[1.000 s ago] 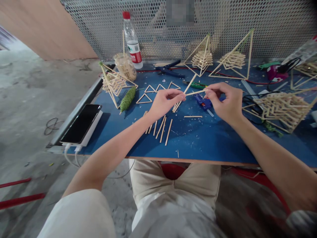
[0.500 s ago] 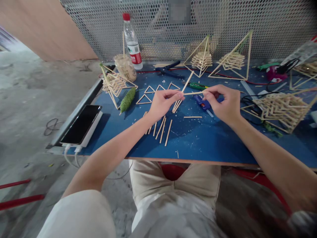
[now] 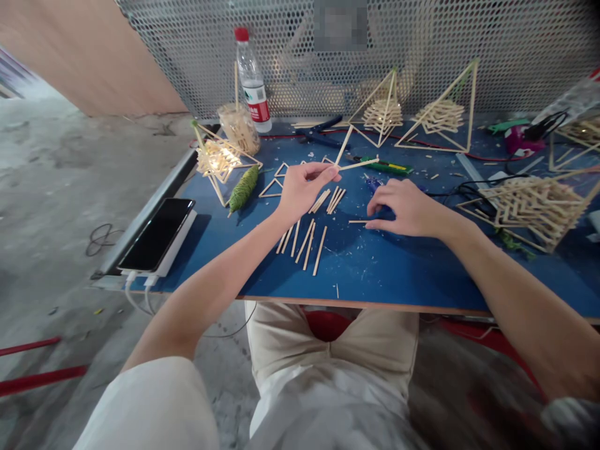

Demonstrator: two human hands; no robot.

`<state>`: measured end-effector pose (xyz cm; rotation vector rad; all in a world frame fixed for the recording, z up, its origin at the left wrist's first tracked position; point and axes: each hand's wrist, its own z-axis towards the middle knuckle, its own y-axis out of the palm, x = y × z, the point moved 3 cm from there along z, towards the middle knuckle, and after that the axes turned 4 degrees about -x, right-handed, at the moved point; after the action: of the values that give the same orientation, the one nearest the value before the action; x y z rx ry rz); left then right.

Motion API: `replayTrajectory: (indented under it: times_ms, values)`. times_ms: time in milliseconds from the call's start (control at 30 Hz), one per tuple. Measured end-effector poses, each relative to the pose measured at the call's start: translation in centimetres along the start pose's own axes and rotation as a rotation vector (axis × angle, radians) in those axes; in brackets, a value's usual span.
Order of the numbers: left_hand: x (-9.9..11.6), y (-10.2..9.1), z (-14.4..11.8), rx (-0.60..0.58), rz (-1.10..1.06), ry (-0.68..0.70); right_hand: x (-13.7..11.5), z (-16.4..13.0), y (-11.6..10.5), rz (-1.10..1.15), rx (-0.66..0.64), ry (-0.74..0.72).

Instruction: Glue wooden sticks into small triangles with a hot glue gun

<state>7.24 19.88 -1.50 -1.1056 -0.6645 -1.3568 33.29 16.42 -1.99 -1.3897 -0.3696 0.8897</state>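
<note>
Tabletop (image 3: 398, 269) in blue, mesh panel (image 3: 295, 78) behind, concrete floor (image 3: 51, 187), left hand (image 3: 304, 186) pinching sticks (image 3: 359, 164), right hand (image 3: 404, 209) spread

Left hand (image 3: 304, 187) in a fingertip pinch, right hand (image 3: 405, 209) palm down (thumb (image 3: 380, 225) apart from fingers (image 3: 383, 199)), forearms (image 3: 225, 269) aslant.

Craft workshop: pliers (image 3: 312, 133), cutter (image 3: 392, 167), stick models (image 3: 539, 209)

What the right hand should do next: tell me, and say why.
Probably pick up the lone stick with the right hand: that hand is open right at the stick's end, while the left hand holds two sticks forming an angle with no third side.
</note>
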Motion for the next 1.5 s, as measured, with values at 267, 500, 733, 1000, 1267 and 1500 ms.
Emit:
replayTrajectory:
  times_ms: [267, 500, 733, 1000, 1267, 1500]
  values:
    - [-0.4, 0.1, 0.2, -0.03, 0.07, 0.01, -0.9, 0.0, 0.3, 0.071, -0.04, -0.005]
    - [-1.2, 0.1, 0.5, -0.097, 0.049, -0.02, -0.4, -0.4, -1.9, 0.415, 0.632, 0.191]
    - [-0.8, 0.2, 0.4, -0.196, 0.157, 0.054, 1.0, -0.1, -1.4, 0.445, 0.659, 0.326]
    - [-0.3, 0.7, -0.1, -0.24, 0.159, 0.06, 0.2, 0.0, -1.0, 0.591, 0.629, 0.332]
    - [-0.5, 0.8, -0.1, -0.239, 0.153, 0.051, 0.2, 0.1, -0.8, 0.603, 0.615, 0.348]
    - [-0.2, 0.9, -0.2, -0.231, 0.178, 0.04, -0.3, 0.1, -0.7, 0.666, 0.591, 0.39]
